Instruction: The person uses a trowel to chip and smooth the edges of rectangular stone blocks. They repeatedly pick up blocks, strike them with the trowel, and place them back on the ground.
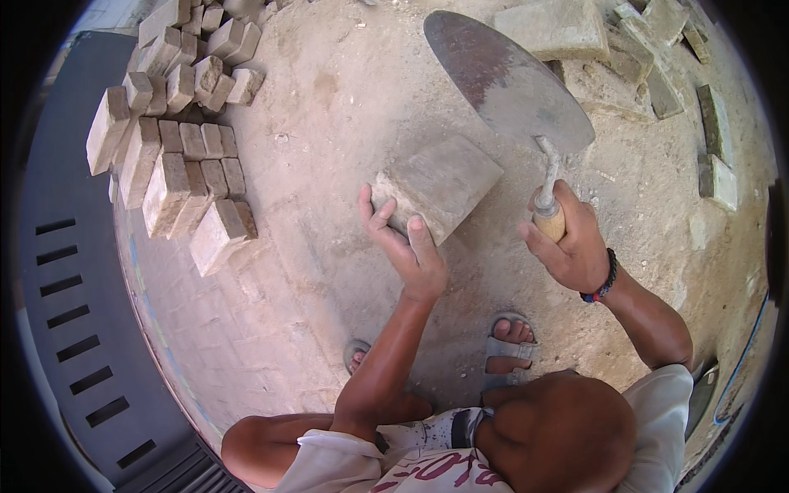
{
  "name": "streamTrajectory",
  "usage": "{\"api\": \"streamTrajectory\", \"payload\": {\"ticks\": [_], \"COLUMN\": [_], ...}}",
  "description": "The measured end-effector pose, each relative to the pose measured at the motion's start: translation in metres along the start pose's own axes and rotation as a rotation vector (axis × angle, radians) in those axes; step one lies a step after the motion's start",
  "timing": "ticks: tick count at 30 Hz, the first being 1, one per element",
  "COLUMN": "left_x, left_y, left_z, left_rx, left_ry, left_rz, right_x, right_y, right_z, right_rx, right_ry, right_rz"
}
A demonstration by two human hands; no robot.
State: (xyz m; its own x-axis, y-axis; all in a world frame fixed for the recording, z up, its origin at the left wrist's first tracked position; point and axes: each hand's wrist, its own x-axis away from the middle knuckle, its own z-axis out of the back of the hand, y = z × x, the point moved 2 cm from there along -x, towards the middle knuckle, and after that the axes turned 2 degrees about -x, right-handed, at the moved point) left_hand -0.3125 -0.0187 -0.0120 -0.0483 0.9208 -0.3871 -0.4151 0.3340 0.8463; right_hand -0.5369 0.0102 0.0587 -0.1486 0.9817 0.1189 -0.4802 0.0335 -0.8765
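My left hand [407, 246] grips a dusty grey paver block [440, 185] at its lower left edge, with fingers and thumb on the rough side, in the middle of the view above the sandy ground. To the right, my right hand [563, 246] is closed round the wooden handle of a trowel [526, 90]. Its broad, leaf-shaped steel blade, partly stained brown, is raised above and right of the block, pointing up and left, apart from it.
Stacked pavers [164, 181] stand at upper left beside a dark slotted metal panel [62, 189]. Loose slabs [551, 25] and narrow blocks [713, 123] lie at upper right. Laid paving [193, 329] spans the lower left. My sandalled feet [509, 345] are below; a blue line [740, 370] runs at far right.
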Motion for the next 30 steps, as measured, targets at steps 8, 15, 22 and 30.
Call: {"api": "streamTrajectory", "payload": {"ticks": [8,15,22,30], "left_x": [-0.002,0.0,0.0,0.004], "left_y": [0.0,-0.003,0.002,0.001], "left_z": [-0.002,0.002,-0.008,-0.006], "left_rx": [-0.024,-0.013,0.031,0.003], "left_ry": [0.008,0.014,0.013,0.023], "left_rz": [-0.025,-0.017,0.005,0.021], "right_x": [0.009,-0.001,0.0,-0.01], "right_y": [0.011,0.009,0.034,0.05], "right_z": [-0.004,0.01,0.008,-0.003], "right_rx": [0.05,0.1,0.161,0.295], "right_ry": [-0.031,-0.083,-0.21,-0.237], "right_rz": [-0.047,-0.28,-0.17,-0.287]}}
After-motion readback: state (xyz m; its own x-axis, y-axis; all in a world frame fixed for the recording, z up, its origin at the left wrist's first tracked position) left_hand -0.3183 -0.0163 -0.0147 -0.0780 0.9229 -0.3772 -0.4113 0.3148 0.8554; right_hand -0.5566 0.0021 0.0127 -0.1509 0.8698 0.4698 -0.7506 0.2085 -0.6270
